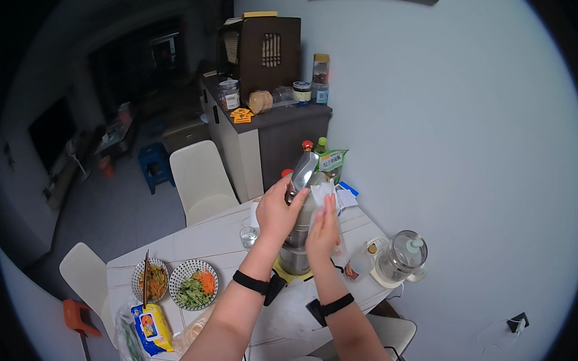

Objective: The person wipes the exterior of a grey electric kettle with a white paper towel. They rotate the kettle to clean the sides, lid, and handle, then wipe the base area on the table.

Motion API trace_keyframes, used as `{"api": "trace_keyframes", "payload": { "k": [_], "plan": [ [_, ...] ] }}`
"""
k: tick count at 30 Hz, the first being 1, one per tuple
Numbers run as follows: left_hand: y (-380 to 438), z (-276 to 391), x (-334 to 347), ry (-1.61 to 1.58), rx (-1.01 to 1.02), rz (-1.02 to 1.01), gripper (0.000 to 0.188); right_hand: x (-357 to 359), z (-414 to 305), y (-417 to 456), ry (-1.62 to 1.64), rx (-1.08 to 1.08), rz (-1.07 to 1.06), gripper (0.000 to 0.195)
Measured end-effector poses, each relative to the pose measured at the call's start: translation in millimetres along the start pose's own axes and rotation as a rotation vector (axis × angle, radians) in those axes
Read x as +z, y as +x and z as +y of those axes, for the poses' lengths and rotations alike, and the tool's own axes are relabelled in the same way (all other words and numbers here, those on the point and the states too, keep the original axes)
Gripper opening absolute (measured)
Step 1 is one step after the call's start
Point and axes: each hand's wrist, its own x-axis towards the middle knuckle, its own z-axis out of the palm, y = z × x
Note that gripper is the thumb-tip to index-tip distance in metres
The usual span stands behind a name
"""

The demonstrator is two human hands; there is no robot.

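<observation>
A tall silver-grey metal vessel or kitchen appliance (297, 239) stands on a yellow base (280, 273) on the table; the hands hide much of it, so its exact kind is unclear. My left hand (279, 211) grips its left side near the shiny chrome top part (305, 170). Against the right side, my right hand (323, 230) holds a white tissue or wipe (322, 192), fingers stretched upward. Both wrists wear black straps. A crumpled translucent plastic sheet or bag (293, 309) lies in front of the base.
The marble-patterned table (228, 245) holds a drinking glass (249, 237), a bowl of shredded vegetables (193, 285), a smaller bowl with chopsticks (150, 280), a wipes pack (152, 328), a bottle (359, 266) and a glass electric pot (402, 255). Bottles and a green pouch (332, 162) stand behind the appliance.
</observation>
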Motion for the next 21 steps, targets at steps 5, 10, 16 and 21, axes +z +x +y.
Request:
{"api": "trace_keyframes", "payload": {
  "k": [5,10,16,21],
  "plan": [
    [-19.5,8.8,1.5,0.077,0.074,-0.005,0.055,-11.4,20.3,51.7,0.326,0.39,-0.038,0.036],
    [-20.5,-20.2,15.4,-0.078,0.167,0.082,0.054,-13.3,-36.2,65.9,0.643,0.521,-0.131,0.04],
    [-20.2,-20.8,11.9,-0.169,0.178,0.024,0.056,9.5,-53.2,63.2,0.658,0.323,-0.213,0.041],
    [-18.9,-24.3,12.5,-0.168,0.217,0.041,0.054,21.3,-32.3,95.0,0.067,0.188,-0.24,0.021]
  ]
}}
